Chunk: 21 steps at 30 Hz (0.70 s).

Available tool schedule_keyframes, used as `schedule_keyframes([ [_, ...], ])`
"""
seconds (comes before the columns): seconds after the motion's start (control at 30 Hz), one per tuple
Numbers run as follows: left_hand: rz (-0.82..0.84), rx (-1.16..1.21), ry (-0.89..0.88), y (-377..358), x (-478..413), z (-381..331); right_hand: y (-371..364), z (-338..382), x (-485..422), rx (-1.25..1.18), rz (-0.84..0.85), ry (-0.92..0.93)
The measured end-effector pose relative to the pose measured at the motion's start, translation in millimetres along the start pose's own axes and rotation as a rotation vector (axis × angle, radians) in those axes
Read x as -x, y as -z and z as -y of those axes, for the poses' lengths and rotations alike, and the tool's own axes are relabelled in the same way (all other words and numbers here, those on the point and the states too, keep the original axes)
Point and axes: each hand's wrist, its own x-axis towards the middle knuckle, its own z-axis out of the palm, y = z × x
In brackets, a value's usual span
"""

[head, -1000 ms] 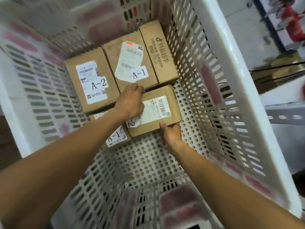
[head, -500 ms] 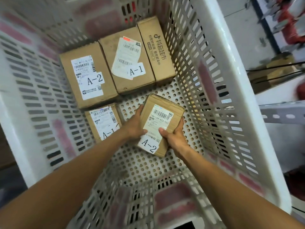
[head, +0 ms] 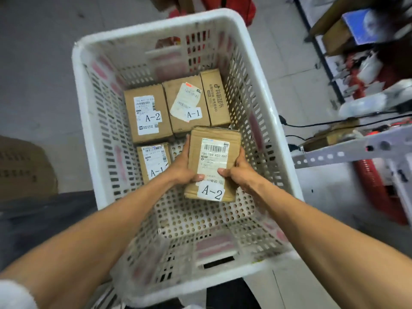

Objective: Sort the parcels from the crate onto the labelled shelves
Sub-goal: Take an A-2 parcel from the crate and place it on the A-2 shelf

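Both hands hold a small cardboard parcel labelled A-2 (head: pixel 214 157) above the floor of the white perforated crate (head: pixel 89 139). My left hand (head: pixel 184 168) grips its left edge and my right hand (head: pixel 237 170) grips its right edge, thumbs on the label. On the crate floor lie another A-2 parcel (head: pixel 146 112), an A-1 parcel (head: pixel 186 103) with a printed box (head: pixel 215 97) beside it, and a small A-1 parcel (head: pixel 153 161) partly hidden by my left wrist.
A metal shelf rail (head: pixel 347 150) and shelving with bags and boxes (head: pixel 356 41) stand to the right. Black cables (head: pixel 312 124) run along the tiled floor there. Flattened cardboard (head: pixel 24 168) lies at the left.
The held A-2 parcel has risen off the crate floor and turned upright in my hands. The view has pulled back, so the whole crate rim now shows.
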Motion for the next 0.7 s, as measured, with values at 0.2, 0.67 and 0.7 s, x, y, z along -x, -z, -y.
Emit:
schedule_keyframes([
  [0.2, -0.215, 0.117, -0.195, 36, 98, -67, -4, 89, 90, 0.139, 0.112, 0.291],
  [0.67, -0.213, 0.168, -0.64, 48, 313, -140, -17, 128, 333, 0.118, 0.071, 0.743],
  [0.7, -0.188, 0.164, -0.638, 44, 325, -138, -16, 122, 349, 0.128, 0.077, 0.743],
])
